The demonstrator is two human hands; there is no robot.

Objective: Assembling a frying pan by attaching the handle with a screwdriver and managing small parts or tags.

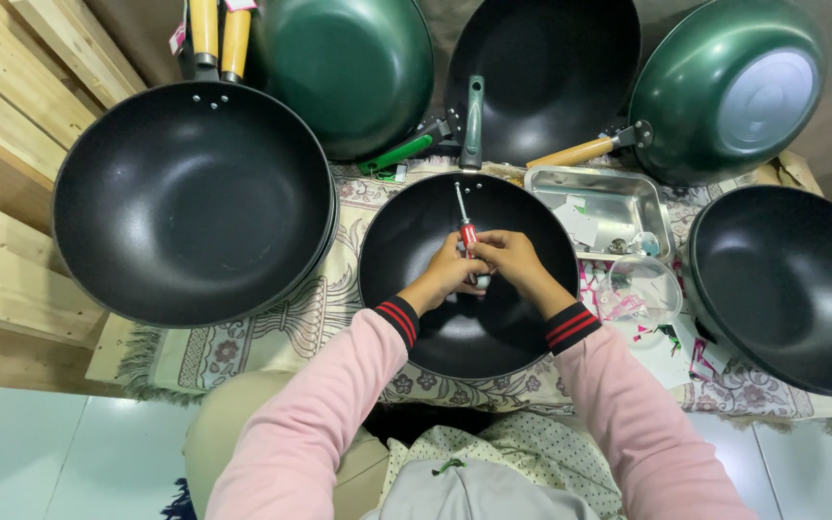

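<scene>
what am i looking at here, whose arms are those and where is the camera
The single picture comes from a camera worn on a person's head, looking down, so the pink-sleeved arms are the wearer's own. There is no machine. The left hand and right hand meet over a black wok on a patterned cloth. Together they hold a screwdriver with a red handle, its metal shaft pointing toward the wok's far rim, where a green handle joins it. Around it lie more black and green pans, a steel tray with small parts, and a clear plastic container. Exactly how each grip sits on the tool is hard to tell.
</scene>
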